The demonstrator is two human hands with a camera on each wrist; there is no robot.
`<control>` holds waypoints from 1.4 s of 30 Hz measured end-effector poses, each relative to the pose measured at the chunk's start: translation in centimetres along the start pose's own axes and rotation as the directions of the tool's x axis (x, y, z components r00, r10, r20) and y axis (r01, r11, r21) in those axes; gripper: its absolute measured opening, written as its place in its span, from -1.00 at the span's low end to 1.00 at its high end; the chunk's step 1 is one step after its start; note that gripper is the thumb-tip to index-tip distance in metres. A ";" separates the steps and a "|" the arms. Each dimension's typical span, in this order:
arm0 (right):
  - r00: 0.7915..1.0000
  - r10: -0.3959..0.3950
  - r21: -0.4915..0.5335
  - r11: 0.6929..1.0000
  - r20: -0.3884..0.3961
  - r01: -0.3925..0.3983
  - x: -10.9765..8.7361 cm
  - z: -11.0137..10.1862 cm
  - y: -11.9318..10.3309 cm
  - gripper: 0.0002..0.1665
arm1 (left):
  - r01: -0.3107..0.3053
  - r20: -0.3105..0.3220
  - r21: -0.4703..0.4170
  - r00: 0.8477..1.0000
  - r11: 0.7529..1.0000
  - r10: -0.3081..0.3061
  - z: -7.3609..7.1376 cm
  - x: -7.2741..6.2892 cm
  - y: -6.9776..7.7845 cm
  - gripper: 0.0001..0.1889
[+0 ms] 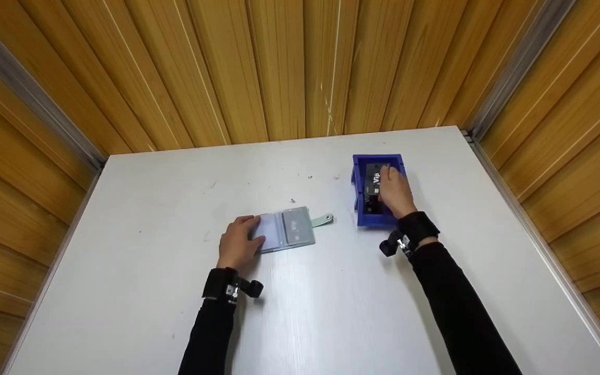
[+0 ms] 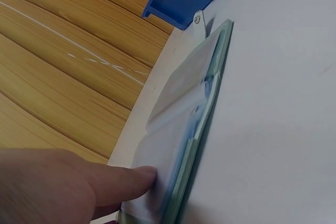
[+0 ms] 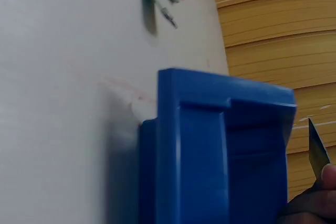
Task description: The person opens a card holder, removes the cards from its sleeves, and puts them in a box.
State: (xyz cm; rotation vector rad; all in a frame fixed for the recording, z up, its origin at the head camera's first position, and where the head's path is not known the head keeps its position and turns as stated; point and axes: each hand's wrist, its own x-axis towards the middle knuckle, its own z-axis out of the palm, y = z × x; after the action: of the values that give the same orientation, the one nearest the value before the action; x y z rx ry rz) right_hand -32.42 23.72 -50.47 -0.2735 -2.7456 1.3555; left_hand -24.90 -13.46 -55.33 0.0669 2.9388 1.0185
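A pale green card holder (image 1: 298, 229) lies spread on the white table, its clear plastic sleeves showing and a grey card marked "vip" in the right-hand one. My left hand (image 1: 238, 242) grips its left side, with the thumb (image 2: 137, 182) on a clear sleeve. My right hand (image 1: 397, 191) is over a blue plastic bin (image 1: 358, 194) and pinches a dark card (image 1: 374, 179) printed "Vip". Seen from the right wrist, that card (image 3: 317, 151) stands tilted up above the bin's rim. Other dark cards (image 1: 373, 205) lie inside the bin.
The holder's snap strap (image 1: 323, 220) sticks out to the right, toward the bin. Wood-patterned panels (image 1: 279, 73) close off the back and both sides of the white table (image 1: 300, 312). Small dark specks mark the tabletop.
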 end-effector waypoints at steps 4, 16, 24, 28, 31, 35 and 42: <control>0.999 -0.042 -0.122 0.992 -0.003 0.041 0.0 0.9 0.6 -0.44 | 0.006 0.000 -0.006 1.000 1.000 -0.006 0.0 0.0 0.0 -0.42; 0.996 -0.075 -0.415 0.906 0.038 0.084 -0.2 3.2 1.7 -0.46 | 0.014 -0.011 -0.013 1.000 1.000 -0.014 0.1 -0.1 0.0 -0.42; 0.997 -0.064 -0.498 0.864 0.032 0.072 -0.4 3.6 1.9 -0.45 | 0.007 -0.013 -0.020 1.000 1.000 -0.007 0.2 -0.1 -0.1 -0.41; 0.999 -0.045 -0.533 0.845 -0.006 0.035 -0.4 3.8 1.9 -0.41 | -0.007 -0.017 -0.008 1.000 1.000 0.007 0.2 -0.1 -0.2 -0.42; 1.000 -0.009 -0.547 0.837 -0.026 -0.007 -0.3 3.9 1.8 -0.34 | -0.009 -0.016 0.002 1.000 1.000 0.009 0.3 -0.1 -0.2 -0.42; 0.997 0.063 -0.544 0.836 -0.034 -0.071 -0.2 3.9 1.5 -0.23 | -0.004 -0.007 0.002 1.000 1.000 0.004 0.3 0.0 -0.3 -0.42; 0.992 0.120 -0.505 0.854 -0.036 -0.122 -0.1 4.0 1.5 -0.16 | -0.002 -0.001 0.013 1.000 1.000 0.002 0.2 0.1 -0.3 -0.42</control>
State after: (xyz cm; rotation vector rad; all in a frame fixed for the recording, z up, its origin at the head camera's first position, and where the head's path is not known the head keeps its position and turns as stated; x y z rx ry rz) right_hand -32.70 21.45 -54.07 -0.4808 -3.0792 0.6102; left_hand -24.97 -13.59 -55.70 0.0700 2.9476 0.9999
